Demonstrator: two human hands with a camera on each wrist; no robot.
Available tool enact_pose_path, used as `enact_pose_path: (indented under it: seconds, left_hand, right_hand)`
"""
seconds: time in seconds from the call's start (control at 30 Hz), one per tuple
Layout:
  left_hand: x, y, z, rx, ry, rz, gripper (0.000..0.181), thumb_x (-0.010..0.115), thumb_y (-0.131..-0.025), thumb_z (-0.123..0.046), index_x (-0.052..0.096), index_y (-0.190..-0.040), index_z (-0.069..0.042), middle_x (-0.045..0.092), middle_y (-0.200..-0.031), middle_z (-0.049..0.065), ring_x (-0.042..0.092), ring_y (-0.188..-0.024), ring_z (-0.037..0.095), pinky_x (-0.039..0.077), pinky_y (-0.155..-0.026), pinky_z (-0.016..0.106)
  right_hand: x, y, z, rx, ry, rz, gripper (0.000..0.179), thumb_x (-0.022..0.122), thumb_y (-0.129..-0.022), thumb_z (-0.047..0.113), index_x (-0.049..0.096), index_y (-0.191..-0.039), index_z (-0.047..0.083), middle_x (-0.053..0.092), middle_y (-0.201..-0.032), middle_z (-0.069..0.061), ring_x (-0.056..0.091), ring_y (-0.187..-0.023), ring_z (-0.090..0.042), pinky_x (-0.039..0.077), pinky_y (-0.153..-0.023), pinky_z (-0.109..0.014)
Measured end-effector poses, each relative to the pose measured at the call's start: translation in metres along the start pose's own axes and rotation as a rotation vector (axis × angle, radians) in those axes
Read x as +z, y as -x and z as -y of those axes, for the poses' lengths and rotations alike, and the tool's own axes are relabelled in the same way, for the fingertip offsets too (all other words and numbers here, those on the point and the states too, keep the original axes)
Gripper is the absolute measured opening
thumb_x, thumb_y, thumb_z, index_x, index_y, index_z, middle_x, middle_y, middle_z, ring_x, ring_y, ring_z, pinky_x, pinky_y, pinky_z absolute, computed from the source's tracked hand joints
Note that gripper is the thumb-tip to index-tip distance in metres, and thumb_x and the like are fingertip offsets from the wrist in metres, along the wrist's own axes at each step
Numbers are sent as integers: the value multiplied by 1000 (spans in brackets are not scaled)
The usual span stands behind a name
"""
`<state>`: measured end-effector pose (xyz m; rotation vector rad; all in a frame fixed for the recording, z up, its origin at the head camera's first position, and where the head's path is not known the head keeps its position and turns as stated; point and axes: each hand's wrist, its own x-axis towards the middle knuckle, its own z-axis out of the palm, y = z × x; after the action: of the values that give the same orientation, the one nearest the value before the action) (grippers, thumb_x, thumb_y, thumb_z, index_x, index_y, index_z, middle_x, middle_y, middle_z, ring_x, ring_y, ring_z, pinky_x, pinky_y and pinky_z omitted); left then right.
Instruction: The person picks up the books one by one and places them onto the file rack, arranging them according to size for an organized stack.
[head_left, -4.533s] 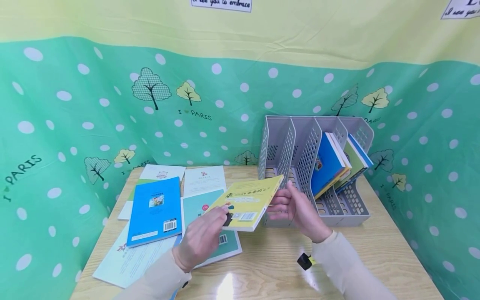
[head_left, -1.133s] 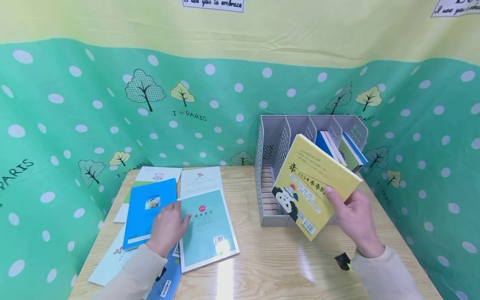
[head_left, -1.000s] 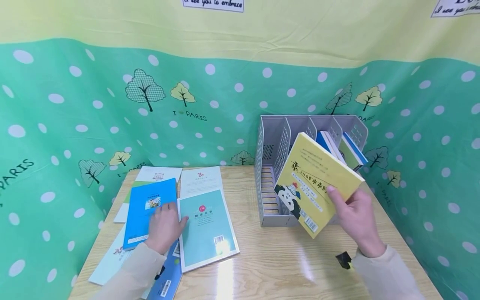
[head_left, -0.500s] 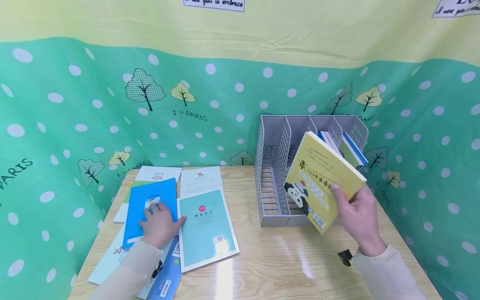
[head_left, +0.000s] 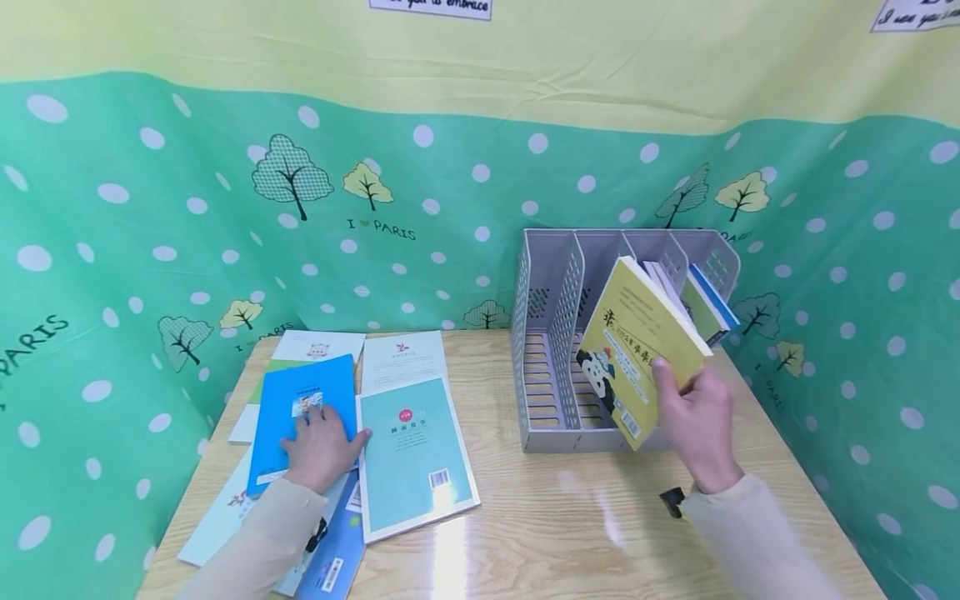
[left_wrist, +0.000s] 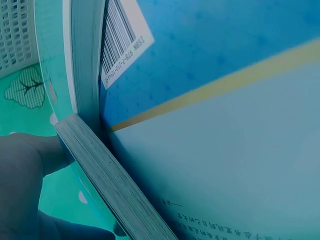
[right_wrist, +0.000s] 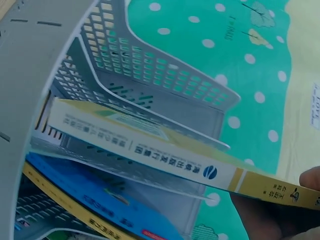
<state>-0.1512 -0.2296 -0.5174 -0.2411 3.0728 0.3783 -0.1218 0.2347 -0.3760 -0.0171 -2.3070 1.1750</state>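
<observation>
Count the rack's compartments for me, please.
4, left to right in the rack: first compartment, second compartment, third compartment, fourth compartment. The yellow book partly hides the middle two.

The head camera looks forward and down across the bench (head_left: 540, 533) from its near side. The left wrist view sits very close to the books (head_left: 412, 471) at left; the right, turned sideways, peers closely into the rack (head_left: 555, 440), which all three share.
</observation>
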Motion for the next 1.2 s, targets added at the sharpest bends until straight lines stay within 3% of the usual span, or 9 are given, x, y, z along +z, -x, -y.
enact_pose_path:
  seconds: [0.17,0.27,0.4,0.57,0.73,0.87,1.13,1.2]
  left_hand:
    - [-1,-1,-1,-11,-2,27,88,64,-86,-49,33,-135,17,29,-138,41,25,-126,60,21,-85,83]
    - [-2,-1,-2,-21,2,39,87,64,-87,-47,32,-136,17,28,-139,41,24,-127,59,20,-86,83]
    - [-3,-1,-2,-33,10,43,89,63,-87,-45,28,-136,20,23,-139,43,24,-126,60,21,-88,82]
    - [-5,-2,-1,-53,14,52,91,62,-88,-44,25,-135,24,20,-138,46,26,-122,62,24,-89,80]
    - [-5,-4,0,-51,10,67,84,61,-88,-43,31,-132,23,31,-130,44,34,-114,58,27,-86,80]
    - [-6,-3,1,-37,6,61,79,61,-88,-42,37,-128,22,38,-123,42,39,-107,54,31,-84,78]
    - [-5,-2,2,-24,-23,58,80,58,-89,-43,36,-131,21,35,-130,43,37,-115,57,30,-86,78]
    - [-5,-2,2,-22,-30,57,80,58,-89,-44,37,-131,21,35,-130,43,36,-116,58,30,-86,77]
  right_hand:
    - [13,-3,-6,-24,17,-34,36,56,-97,24,58,-125,1,65,-116,-20,67,-91,-42,56,-61,-40]
    - [19,-5,-9,-26,23,-30,37,55,-98,25,56,-127,2,64,-118,-20,66,-92,-42,57,-61,-43]
    - [26,-8,-12,-36,22,-36,37,55,-98,25,56,-126,1,64,-117,-21,67,-90,-41,57,-58,-35]
    - [34,-12,-14,-52,-5,-49,34,56,-97,23,59,-121,-1,66,-112,-22,69,-79,-37,47,-39,-21]
    - [43,-15,-16,-63,-27,-48,32,55,-98,22,60,-117,-3,67,-104,-24,66,-62,-32,38,-32,-22]
    - [52,-20,-20,-77,-28,-65,30,55,-97,21,61,-113,-4,68,-103,-25,66,-62,-33,38,-33,-19]
    - [70,-26,-29,-89,-35,-65,30,55,-98,18,58,-123,2,67,-111,-21,58,-48,-25,34,-30,-22]
    - [74,-27,-31,-83,-40,-66,30,55,-98,18,58,-124,2,67,-111,-21,60,-52,-24,36,-31,-22]
